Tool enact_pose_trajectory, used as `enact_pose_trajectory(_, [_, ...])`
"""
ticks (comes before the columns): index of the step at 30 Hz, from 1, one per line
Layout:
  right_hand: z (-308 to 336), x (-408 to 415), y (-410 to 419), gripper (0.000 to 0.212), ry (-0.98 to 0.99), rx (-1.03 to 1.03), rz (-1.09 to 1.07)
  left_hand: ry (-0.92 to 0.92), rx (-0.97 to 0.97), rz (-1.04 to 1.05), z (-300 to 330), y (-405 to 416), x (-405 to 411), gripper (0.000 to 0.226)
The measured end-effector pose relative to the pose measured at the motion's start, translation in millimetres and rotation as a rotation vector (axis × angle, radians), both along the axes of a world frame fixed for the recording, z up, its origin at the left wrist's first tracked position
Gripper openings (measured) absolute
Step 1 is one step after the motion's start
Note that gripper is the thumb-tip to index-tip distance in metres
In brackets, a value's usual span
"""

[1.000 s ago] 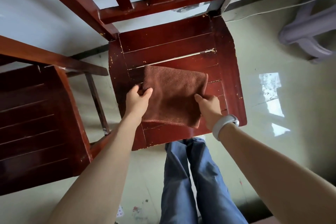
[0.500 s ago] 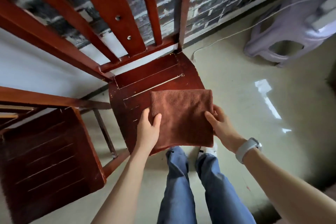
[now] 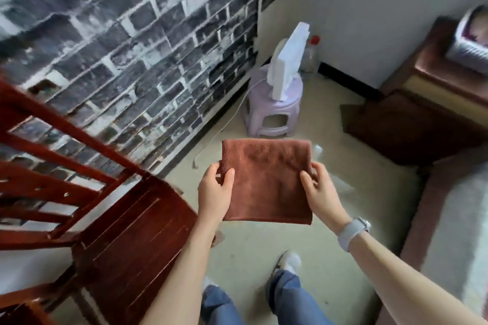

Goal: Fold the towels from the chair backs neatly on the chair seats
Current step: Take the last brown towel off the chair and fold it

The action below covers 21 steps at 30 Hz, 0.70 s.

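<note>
both hands, left hand (image 3: pixel 214 194) and right hand (image 3: pixel 320 191), pinch the folded brown towel (image 3: pixel 266 182) by its side edges, holding it in the air over the floor, right of the wooden chair (image 3: pixel 132 235), so the next move likely calls for laying it flat on a seat.

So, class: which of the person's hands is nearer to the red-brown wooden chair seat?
Left. The left hand grips the folded brown towel's left edge, just right of the red-brown wooden chair seat. The right hand grips the opposite edge, farther away.

Bare forearms, a pale grey wristband (image 3: pixel 352 233) on the right wrist, blue jeans (image 3: pixel 287 298), light shoes (image 3: pixel 289 261).
</note>
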State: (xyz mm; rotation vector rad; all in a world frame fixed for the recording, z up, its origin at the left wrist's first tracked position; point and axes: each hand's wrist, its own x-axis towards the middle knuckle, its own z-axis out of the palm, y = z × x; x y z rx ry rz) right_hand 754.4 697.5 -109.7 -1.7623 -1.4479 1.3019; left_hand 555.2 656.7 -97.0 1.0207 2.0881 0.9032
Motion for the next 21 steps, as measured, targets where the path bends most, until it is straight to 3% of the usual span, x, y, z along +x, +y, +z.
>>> enact_pose_trajectory(9, [50.0,200.8,69.0,0.028,-0.15,0.193,-0.289,-0.11,0.128,-0.338,51.2,134.5,196.6,0.025])
enact_pose_trajectory(21, [53.9,357.6,231.6,0.03,-0.2,0.24,-0.551,-0.074,0.157,-0.624,53.6,352.2,362.0,0.032])
